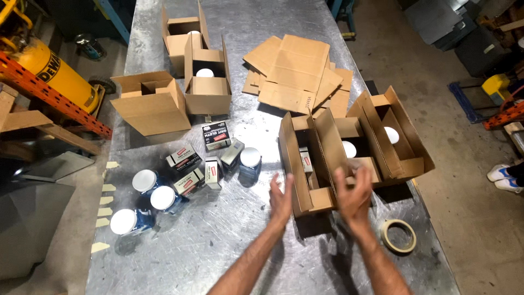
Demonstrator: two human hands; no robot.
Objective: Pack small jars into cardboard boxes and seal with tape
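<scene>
Metal desk (229,240) is crowded: flat cardboard sheets (297,74) at the far middle, three open boxes (180,82) far left w/ white lids showing in two, small printed packs (204,164) and white-lidded blue jars (150,196) scattered left of centre, tape roll (398,236) near the right edge. Two more open boxes (382,136) w/ white lids inside sit just right of the near one. Open cardboard box (308,164) lies right in front of both hands, a small pack inside. Left hand (281,199) is spread wide, empty, just left of its near corner, not clearly touching. Right hand (355,194) also open, fingers loose, at the box's near right flap; contact unclear.
</scene>
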